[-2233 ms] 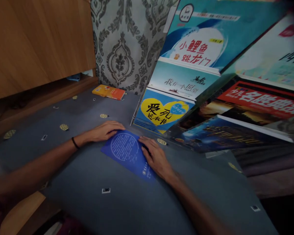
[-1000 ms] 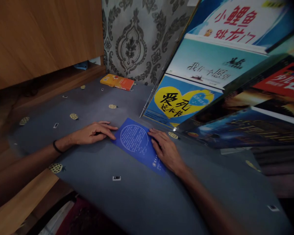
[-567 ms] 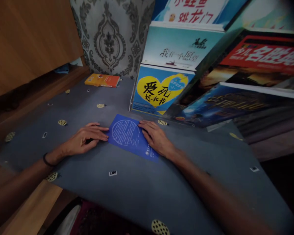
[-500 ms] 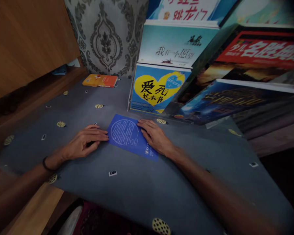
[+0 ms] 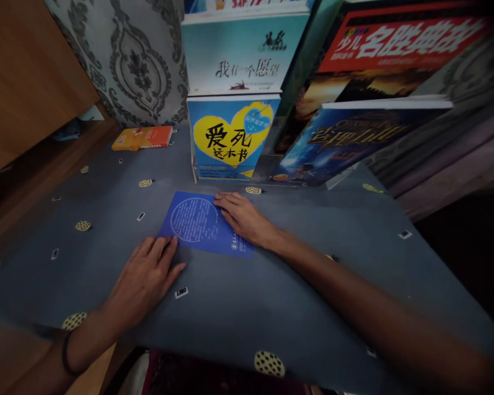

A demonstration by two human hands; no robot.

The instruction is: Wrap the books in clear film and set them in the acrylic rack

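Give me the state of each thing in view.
Blue sheet: flat, print up
Left hand: palm down, touching sheet
Right hand: palm down on sheet
Orange book: lying flat
Heart book: shut, propped
Teal book: shut, propped
Red book: shut, propped
Navy book: shut, propped
Wristband: worn

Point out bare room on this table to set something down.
Bare tablecloth lies between the forearms, this side of the blue card, and leftward between the orange book and left hand. Crowded: around the card, with the right hand on it and the heart-covered book behind.
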